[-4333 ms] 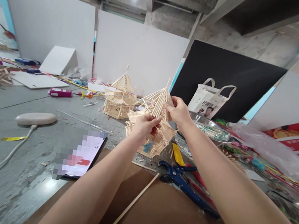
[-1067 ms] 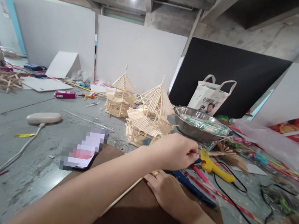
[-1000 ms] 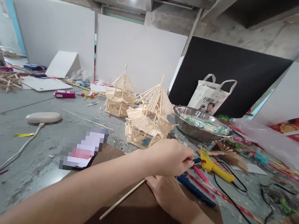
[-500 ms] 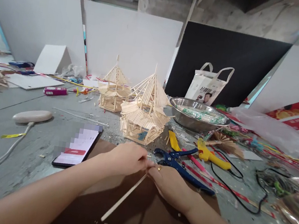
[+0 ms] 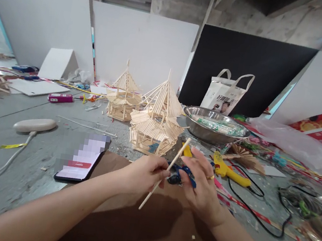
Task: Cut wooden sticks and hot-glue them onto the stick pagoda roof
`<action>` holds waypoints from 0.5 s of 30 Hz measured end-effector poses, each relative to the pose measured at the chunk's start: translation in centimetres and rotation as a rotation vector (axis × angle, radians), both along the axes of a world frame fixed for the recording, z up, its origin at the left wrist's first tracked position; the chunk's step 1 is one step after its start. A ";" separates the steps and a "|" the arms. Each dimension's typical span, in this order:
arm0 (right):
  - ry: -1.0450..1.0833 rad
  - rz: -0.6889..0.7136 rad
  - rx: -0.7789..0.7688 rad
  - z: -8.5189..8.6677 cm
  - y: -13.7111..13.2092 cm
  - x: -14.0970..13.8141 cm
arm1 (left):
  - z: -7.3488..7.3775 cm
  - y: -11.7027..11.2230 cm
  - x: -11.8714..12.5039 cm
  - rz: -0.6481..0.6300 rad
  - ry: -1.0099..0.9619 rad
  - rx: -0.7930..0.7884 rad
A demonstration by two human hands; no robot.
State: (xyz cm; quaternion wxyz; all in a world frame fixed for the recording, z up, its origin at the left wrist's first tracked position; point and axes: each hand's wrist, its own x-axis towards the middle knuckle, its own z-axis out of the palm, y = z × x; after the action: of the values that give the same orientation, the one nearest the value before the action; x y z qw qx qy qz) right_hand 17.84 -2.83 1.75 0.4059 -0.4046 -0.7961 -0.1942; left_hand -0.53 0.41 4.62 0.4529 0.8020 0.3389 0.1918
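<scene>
A thin wooden stick (image 5: 176,157) slants upward to the right, pinched near its middle by my left hand (image 5: 148,173). My right hand (image 5: 201,186) is just right of the stick, its fingers apart and holding nothing; a ring is on one finger. Beneath and behind that hand lie blue-handled cutters (image 5: 174,173), mostly covered. Under both hands is a brown board (image 5: 119,228) with small wood scraps on it. Straight ahead stands a pavilion model (image 5: 155,129) built of wooden sticks, its roof pointed. A second stick pavilion (image 5: 122,98) is behind it to the left.
A phone (image 5: 83,161) lies left of my left hand, with a white corded device (image 5: 34,125) farther left. On the right are a yellow glue gun (image 5: 230,172) with its black cord and a steel bowl (image 5: 199,130) of wrapped sticks. A white bag (image 5: 223,93) stands behind the bowl.
My hands have come apart; the right one has opened and shifted right over the cutters. The stick has risen in my left hand, its upper end now showing past the fingers.
</scene>
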 end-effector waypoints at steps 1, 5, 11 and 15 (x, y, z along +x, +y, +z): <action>0.044 -0.014 -0.019 -0.1 0.1 0.1 | -0.1 0.1 0.0 0.024 -0.032 -0.018; 0.119 -0.016 -0.157 -0.9 0.6 0.6 | -0.6 0.7 -0.1 0.047 -0.117 -0.163; 0.142 -0.011 -0.298 -1.5 0.4 0.7 | -0.9 1.9 -0.5 0.308 -0.336 -0.016; 0.179 -0.040 -0.370 -1.7 0.3 0.2 | -0.4 3.7 -0.4 0.441 -0.580 -0.087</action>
State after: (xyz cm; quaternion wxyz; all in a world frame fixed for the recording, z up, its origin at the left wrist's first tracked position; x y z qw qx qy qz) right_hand 18.04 -2.52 0.03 0.3900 -0.5037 -0.7707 -0.0158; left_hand -0.88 4.08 4.19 0.5116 0.6019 0.3690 0.4897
